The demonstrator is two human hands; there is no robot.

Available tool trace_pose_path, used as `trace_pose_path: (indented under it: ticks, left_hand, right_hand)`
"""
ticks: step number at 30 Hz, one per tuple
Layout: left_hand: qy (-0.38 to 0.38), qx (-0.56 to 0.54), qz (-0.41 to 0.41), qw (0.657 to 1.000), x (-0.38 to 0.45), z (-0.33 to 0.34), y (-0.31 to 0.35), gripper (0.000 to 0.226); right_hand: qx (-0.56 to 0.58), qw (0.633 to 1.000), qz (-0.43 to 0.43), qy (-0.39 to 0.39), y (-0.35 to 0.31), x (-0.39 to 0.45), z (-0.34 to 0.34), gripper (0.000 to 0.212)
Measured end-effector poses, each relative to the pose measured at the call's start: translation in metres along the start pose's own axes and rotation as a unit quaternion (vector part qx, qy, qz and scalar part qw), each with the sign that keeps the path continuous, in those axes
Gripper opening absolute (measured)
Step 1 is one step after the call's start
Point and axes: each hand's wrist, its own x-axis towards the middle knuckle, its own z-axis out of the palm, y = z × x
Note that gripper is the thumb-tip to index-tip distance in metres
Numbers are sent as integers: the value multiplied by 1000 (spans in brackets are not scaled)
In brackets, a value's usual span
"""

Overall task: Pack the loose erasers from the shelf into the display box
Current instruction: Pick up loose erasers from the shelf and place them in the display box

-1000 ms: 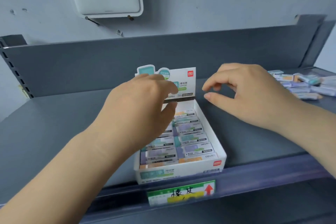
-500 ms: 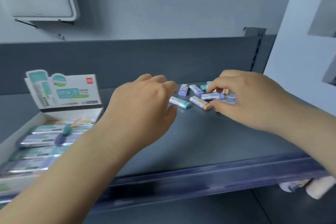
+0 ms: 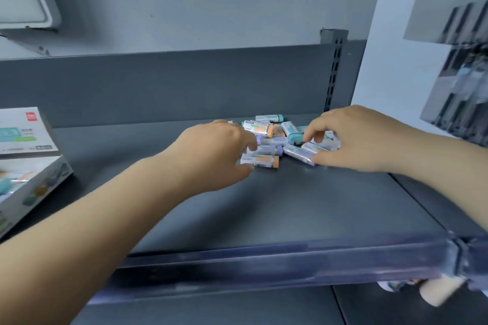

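Several loose erasers in white sleeves with teal, purple and orange ends lie heaped at the back of the grey shelf. My left hand reaches in from the left, its thumb and forefinger pinching the left end of an orange-tipped eraser at the front of the heap. My right hand comes in from the right; its thumb presses the end of a purple eraser and its fingers curl over the heap. The white display box sits at the far left edge, holding erasers, partly out of frame.
The box's upright header card stands behind it. A grey back panel and a slotted upright post close the shelf's rear. A white board stands at the right. A clear price rail runs along the front edge.
My view has swung right, from the box to the eraser heap. Both hands have moved right with it and closed in on erasers; the box has slid to the left edge of view.
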Motion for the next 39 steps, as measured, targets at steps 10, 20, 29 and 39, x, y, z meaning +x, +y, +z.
trace_pose_path:
  ticks: [10,20,29,39]
  left_hand:
    - [-66,-26,-20,997,25,10,14,27]
    - [-103,-131,-20,986,26,6,18,20]
    - [-109,-138,-32,984,13,0,26,26]
    - [77,-259,-58,961,-45,-23,-8,14]
  right_hand:
    - [14,999,-29,-31,6,19,12,23]
    - [61,992,20,-112,-6,15,9,29]
    - [86,989,38,-111,-16,9,12,17]
    - [389,921,22,-2,-54,-9,0,9]
